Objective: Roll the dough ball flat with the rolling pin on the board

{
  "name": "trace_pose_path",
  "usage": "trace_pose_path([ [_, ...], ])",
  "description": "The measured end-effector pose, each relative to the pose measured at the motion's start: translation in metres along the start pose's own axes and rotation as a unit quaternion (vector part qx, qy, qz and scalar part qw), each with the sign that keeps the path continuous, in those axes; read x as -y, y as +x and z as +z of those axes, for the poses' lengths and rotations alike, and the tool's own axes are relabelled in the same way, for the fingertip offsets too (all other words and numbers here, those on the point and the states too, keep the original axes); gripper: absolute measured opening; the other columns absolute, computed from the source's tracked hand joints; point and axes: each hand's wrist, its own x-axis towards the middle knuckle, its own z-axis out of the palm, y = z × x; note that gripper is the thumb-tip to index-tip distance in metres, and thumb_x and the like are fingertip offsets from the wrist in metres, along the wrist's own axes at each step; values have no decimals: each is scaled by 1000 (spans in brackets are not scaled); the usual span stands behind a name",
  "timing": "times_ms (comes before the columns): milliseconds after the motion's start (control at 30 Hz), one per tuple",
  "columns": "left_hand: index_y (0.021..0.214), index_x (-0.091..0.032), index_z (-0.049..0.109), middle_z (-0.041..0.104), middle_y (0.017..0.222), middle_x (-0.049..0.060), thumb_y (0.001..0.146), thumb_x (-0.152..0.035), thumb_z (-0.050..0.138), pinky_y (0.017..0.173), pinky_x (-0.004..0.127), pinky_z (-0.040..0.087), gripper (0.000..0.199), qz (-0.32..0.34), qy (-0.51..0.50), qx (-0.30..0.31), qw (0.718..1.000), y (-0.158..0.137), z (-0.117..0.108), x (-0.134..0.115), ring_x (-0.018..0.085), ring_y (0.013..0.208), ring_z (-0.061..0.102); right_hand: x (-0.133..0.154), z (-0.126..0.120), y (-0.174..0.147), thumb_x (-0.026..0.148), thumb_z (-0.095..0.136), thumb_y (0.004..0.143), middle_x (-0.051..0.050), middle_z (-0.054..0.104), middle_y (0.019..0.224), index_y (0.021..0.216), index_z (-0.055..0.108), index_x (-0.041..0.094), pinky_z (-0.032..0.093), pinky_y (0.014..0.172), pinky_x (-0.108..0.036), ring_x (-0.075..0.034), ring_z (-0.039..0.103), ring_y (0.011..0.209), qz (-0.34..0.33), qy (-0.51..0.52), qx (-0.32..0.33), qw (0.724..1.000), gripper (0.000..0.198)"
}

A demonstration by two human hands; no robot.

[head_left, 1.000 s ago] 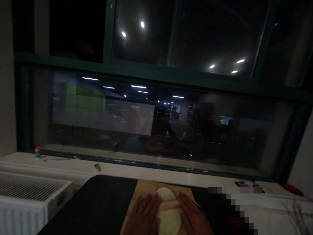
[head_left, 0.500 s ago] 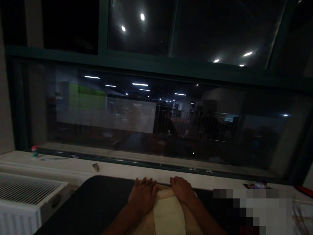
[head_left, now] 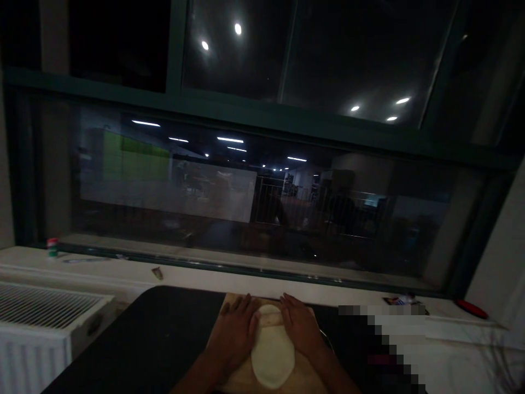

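Observation:
A pale oval of flattened dough (head_left: 273, 358) lies lengthwise on a wooden board (head_left: 232, 380). Across its far end rests a light wooden rolling pin (head_left: 271, 319), with a little dough showing beyond it. My left hand (head_left: 235, 328) is over the pin's left end and my right hand (head_left: 301, 323) over its right end. Both hands are palm down, fingers pointing away from me and laid over the pin. They cover the pin's ends, so only its middle shows.
The board sits on a black tabletop (head_left: 172, 334) against a white windowsill (head_left: 229, 277). A small red-capped container (head_left: 52, 248) and a scrap (head_left: 157, 273) are on the sill. A white radiator (head_left: 36, 339) stands left. At right are a packet (head_left: 404, 300) and a red-rimmed object (head_left: 471, 308).
The view has shifted, bringing more of the board and the dough's near end into sight. The rolling pin and both hands have come slightly back toward me, uncovering the dough's far tip.

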Motion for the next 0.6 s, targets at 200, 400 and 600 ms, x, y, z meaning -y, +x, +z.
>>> trace_pose_path([
  [200, 151, -27, 31, 37, 155, 4, 102, -47, 19, 118, 58, 14, 54, 58, -5, 17, 998, -38, -5, -6, 28, 142, 32, 3, 0, -56, 39, 25, 101, -4, 44, 149, 143, 46, 20, 32, 116, -42, -21, 35, 140, 20, 31, -39, 999, 51],
  [400, 154, -35, 7, 15, 161, -1, 103, -48, 21, 119, 57, 10, 54, 111, -21, 18, 993, -78, -3, -7, 27, 147, 16, 28, -29, -111, 46, 25, 102, 2, 38, 152, 145, 41, 33, 28, 116, -51, -25, 31, 142, 43, 17, -18, 999, 49],
  [600, 151, -37, 27, 39, 154, -1, 103, -46, 24, 118, 50, 22, 48, 122, -58, 19, 991, -83, -27, -10, 24, 140, 35, 55, -66, -108, 38, 25, 102, -5, 66, 124, 118, 65, 30, 28, 112, -56, -25, 56, 121, 58, -18, -29, 998, 44],
])
